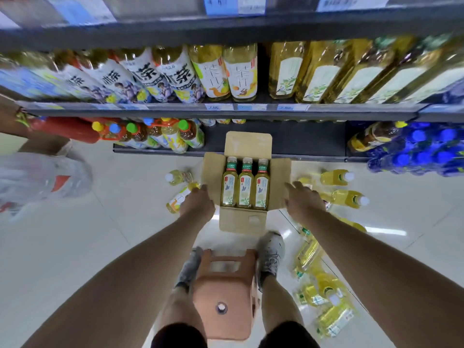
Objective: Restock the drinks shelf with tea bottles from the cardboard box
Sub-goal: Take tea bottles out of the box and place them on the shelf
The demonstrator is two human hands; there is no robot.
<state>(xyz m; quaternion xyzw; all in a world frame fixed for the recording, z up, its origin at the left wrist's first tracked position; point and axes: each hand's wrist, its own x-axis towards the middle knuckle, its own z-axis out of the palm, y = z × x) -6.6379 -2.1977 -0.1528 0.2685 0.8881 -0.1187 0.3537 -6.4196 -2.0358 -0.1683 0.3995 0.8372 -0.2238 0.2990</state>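
An open cardboard box sits on the floor in front of the bottom shelf, flaps spread. Three tea bottles with green neck labels lie side by side in it. My left hand is at the box's left flap, fingers curled round its edge. My right hand reaches the right flap with its fingers stretched out against the cardboard. The drinks shelf above holds rows of tea bottles, with a dark gap between two groups.
Loose yellow bottles lie on the floor left and right of the box, and plastic-wrapped packs at the right. A brown plastic stool stands between my feet. Another person's legs are at the far left.
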